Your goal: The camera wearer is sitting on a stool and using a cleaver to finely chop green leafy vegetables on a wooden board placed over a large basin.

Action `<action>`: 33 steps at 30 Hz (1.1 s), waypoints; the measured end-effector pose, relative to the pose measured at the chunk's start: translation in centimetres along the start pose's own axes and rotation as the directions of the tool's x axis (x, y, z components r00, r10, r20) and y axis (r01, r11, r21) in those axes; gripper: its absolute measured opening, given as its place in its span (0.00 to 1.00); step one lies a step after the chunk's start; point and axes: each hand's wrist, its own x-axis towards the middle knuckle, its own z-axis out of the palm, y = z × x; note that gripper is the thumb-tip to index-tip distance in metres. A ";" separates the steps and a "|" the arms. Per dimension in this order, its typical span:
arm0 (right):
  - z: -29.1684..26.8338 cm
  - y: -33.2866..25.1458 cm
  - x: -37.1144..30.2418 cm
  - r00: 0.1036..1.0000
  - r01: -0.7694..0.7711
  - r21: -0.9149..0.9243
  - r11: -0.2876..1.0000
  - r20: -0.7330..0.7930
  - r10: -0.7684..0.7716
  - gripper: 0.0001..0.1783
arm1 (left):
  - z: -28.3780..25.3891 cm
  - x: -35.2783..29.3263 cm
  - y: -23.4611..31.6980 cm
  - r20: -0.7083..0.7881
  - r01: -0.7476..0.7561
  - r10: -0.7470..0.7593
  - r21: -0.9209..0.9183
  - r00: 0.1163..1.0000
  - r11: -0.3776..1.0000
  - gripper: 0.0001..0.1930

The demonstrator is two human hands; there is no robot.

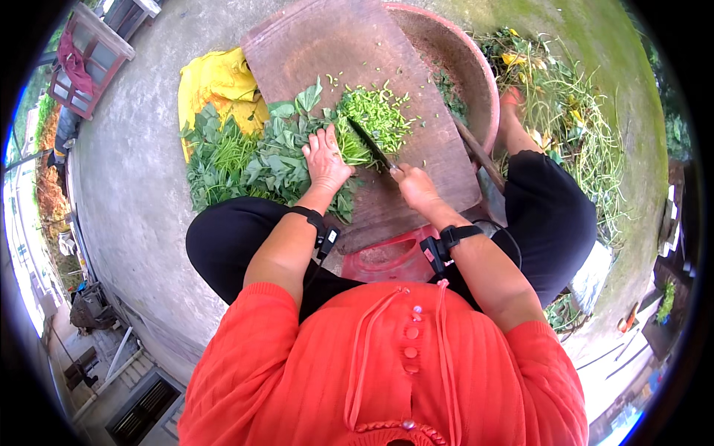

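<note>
My left hand point(326, 158) presses down on a bunch of leafy green stems point(286, 149) lying on a wooden board point(416, 189). Its fingers are bent over the bunch, just left of the blade. In my right hand point(416, 186) is the handle of a knife point(367, 141), whose dark blade slants up and left against the cut end of the stems. A heap of chopped green pieces point(379, 115) lies on the board beyond and right of the blade. The bunch's leaves hang past the board's left edge.
More leafy stems rest by a yellow cloth or sack point(223, 78) on the concrete floor. Under the board's right side stands a round reddish tub point(480, 74). A pile of pulled vines point(587, 141) lies farther right. A red plastic stool point(387, 256) shows near my lap.
</note>
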 end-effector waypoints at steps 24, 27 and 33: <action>-0.3 -0.7 -0.3 1.000 0.002 -0.067 0.998 -0.022 -0.003 0.23 | -2.4 1.7 1.5 0.231 0.143 -0.164 0.102 0.959 0.984 0.63; -1.6 -3.9 -3.1 0.993 0.068 -0.182 0.981 -0.082 -0.084 0.23 | -1.7 2.1 0.8 0.240 0.137 -0.166 0.134 0.956 0.981 0.55; -4.1 -7.7 -3.0 0.994 0.099 -0.440 0.892 0.001 -0.109 0.21 | -0.5 2.0 0.5 0.183 0.108 -0.132 0.137 0.974 0.985 0.45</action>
